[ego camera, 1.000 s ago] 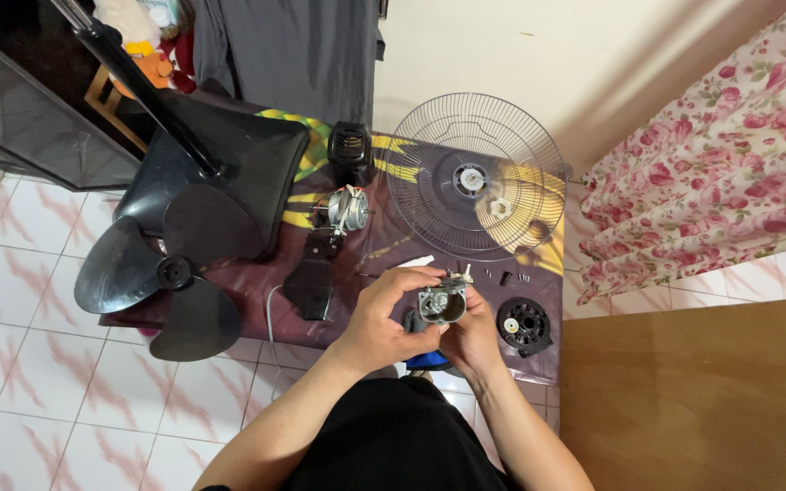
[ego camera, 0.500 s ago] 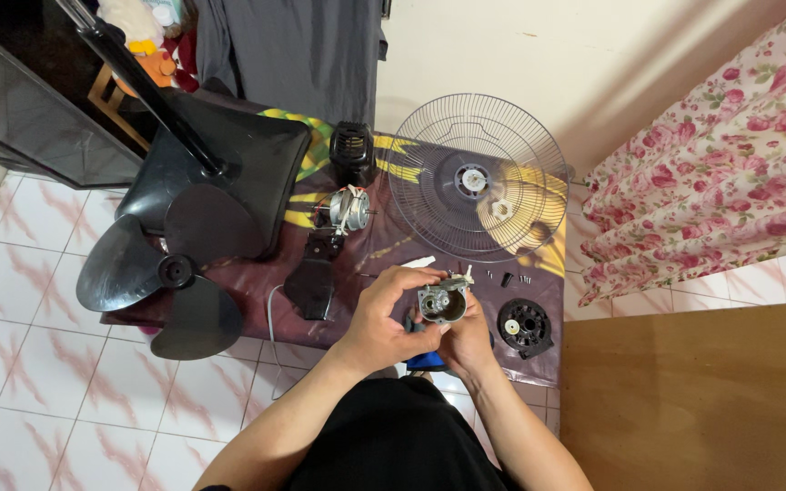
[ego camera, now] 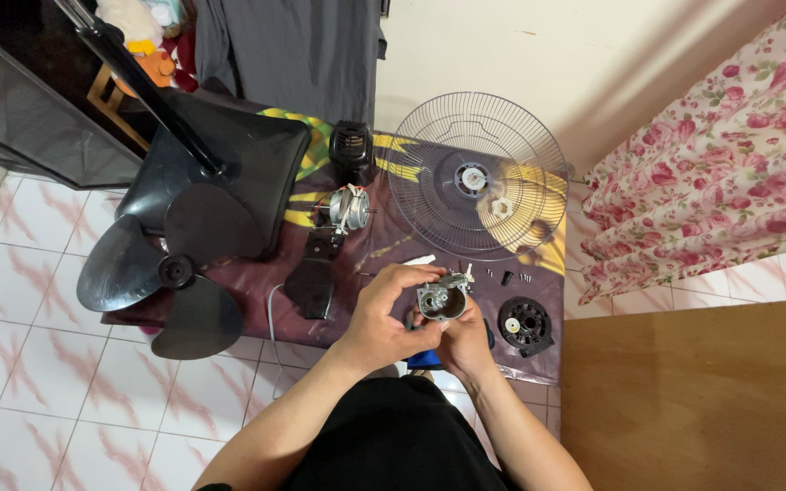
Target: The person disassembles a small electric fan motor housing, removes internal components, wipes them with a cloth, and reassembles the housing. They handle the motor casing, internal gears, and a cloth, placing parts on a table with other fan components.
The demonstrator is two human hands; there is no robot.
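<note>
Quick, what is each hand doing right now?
Left hand: closed on the grey metal housing.
Right hand: closed under the same housing.

Both forearms bare to elbow, no sleeves visible. Left hand [ego camera: 384, 318] and right hand [ego camera: 466, 338] bare: no gloves, rings, watch. Black garment covers lap.

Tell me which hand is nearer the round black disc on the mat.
Right. The right hand sits just left of the round black disc; the left hand is farther left, beyond the grey metal housing both hold.
</note>
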